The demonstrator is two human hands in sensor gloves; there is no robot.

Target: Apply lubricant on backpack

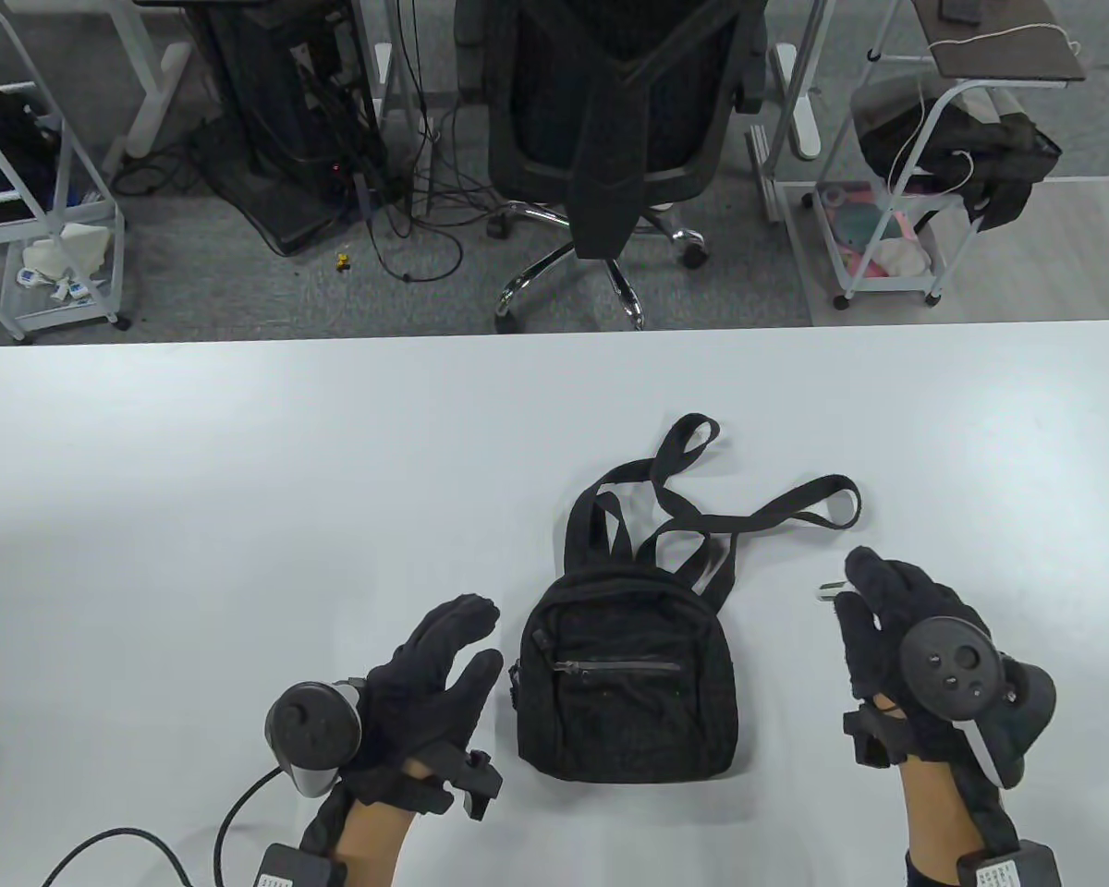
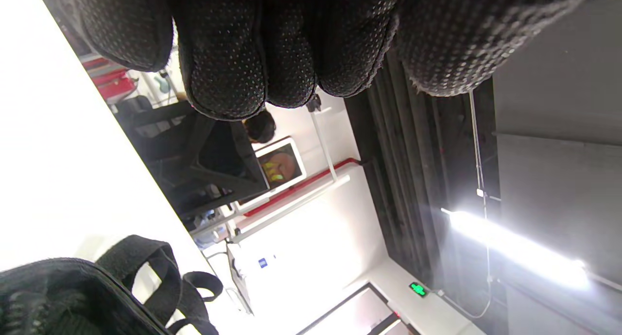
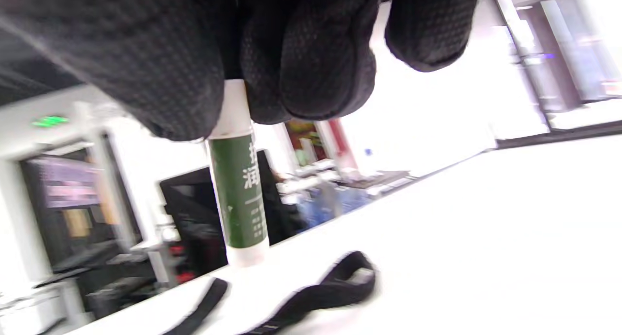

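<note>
A small black backpack (image 1: 627, 688) lies flat on the white table (image 1: 240, 480), front zipper pocket (image 1: 617, 666) up, its straps (image 1: 702, 504) spread toward the far side. My right hand (image 1: 878, 614) is just right of the backpack and grips a green and white lubricant stick (image 3: 238, 194); its white end pokes out by the fingers in the table view (image 1: 830, 589). My left hand (image 1: 444, 661) hovers just left of the backpack, fingers extended and empty. The left wrist view shows the backpack's edge (image 2: 63, 296) and a strap (image 2: 160, 272) below the fingers (image 2: 272, 48).
Beyond the table's far edge stand a black office chair (image 1: 610, 120), a computer tower with cables (image 1: 286, 120) and white wire carts (image 1: 37, 231) on either side. A cable (image 1: 148, 845) trails from my left wrist at the near edge.
</note>
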